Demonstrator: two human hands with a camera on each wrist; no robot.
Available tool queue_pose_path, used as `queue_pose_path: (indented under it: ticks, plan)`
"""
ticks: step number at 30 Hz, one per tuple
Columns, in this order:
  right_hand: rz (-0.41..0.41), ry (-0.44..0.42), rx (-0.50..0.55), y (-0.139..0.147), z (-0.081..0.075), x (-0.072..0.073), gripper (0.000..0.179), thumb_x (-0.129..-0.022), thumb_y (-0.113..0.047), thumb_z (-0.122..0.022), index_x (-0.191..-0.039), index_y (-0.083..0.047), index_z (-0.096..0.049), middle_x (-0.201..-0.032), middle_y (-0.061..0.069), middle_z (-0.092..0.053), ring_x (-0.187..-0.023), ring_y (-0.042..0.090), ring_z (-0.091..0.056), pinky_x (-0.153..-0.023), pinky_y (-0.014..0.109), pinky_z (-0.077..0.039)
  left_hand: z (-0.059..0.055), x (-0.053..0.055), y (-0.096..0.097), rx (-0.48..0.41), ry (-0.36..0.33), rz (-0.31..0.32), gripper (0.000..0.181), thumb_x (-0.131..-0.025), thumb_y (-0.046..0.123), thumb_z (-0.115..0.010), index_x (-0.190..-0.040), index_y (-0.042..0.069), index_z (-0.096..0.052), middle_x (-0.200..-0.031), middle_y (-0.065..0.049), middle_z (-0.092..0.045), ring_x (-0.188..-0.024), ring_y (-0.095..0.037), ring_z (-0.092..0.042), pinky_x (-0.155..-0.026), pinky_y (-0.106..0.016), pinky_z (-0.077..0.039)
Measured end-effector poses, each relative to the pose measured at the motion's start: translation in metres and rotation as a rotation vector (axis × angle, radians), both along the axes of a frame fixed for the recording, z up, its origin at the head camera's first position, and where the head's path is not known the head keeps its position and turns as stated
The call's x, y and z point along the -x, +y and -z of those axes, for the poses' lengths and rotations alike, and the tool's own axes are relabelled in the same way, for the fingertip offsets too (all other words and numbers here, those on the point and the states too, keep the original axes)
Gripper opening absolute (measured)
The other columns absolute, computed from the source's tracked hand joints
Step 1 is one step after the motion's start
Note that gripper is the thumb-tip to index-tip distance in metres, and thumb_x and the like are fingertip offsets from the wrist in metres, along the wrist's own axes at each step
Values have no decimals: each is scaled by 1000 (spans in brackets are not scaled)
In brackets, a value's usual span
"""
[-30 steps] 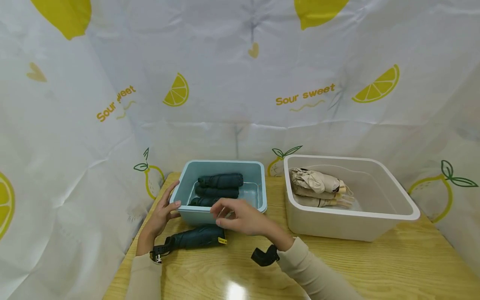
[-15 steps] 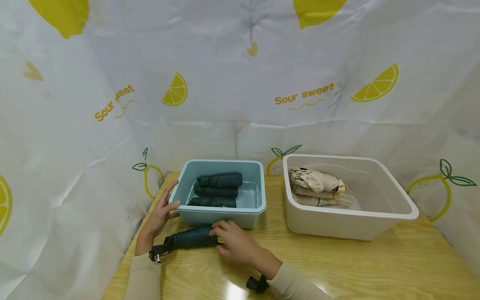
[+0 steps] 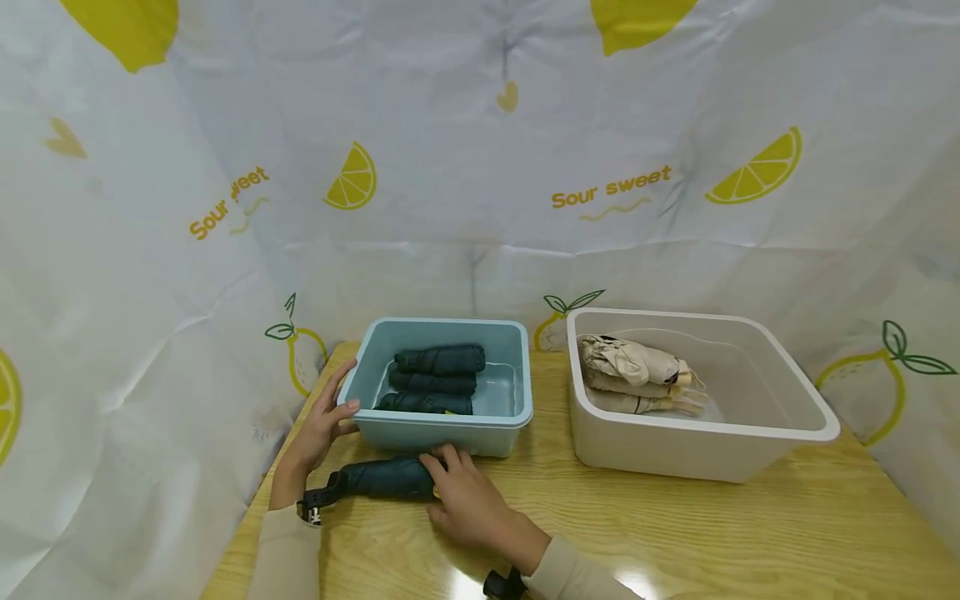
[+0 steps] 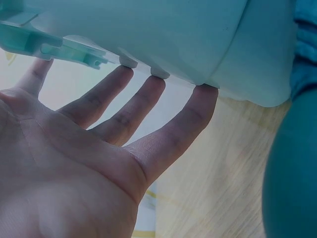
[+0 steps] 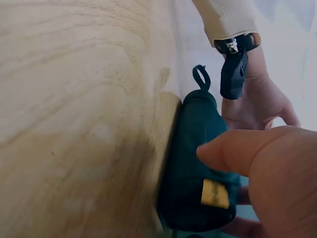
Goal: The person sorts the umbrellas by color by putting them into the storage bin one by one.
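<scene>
A dark green folded umbrella lies on the wooden table in front of the light blue bin. With thumb on one side and fingers on the other, my right hand grips its right end. The right wrist view shows a yellow tag at that end and a wrist loop at the far one. My left hand rests against the bin's left side, thumb at the near corner. Its fingers are straight and spread, fingertips touching the bin's wall in the left wrist view.
Several dark folded umbrellas lie side by side in the blue bin. At the right stands a larger white bin with beige folded umbrellas piled at its left end. A lemon-print sheet hangs behind and at the sides.
My right hand has come down from above the blue bin's front rim to the umbrella on the table and taken hold of its right end. The left hand has stayed put.
</scene>
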State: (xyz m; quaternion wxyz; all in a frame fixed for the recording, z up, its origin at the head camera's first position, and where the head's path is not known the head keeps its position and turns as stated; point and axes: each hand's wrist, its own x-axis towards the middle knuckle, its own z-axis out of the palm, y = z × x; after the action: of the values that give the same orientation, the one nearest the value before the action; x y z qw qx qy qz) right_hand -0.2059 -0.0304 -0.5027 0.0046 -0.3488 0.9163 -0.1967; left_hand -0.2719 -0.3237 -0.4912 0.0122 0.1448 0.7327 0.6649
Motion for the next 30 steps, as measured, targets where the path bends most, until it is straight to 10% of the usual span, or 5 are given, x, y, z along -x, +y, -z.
queue_pose_path:
  ticks: [30]
  plan:
    - [36,-174,316,1,12,5,53,-89,-31,-80,-138,-20,-61,-135,1,-65,-128,25,-60,-104,44,-51,-3,-2,3,3,-3,-15,70,-105,15,-46,-166,26,-13,-170,-19,-8,-141,-55,-31,-96,-69,-49]
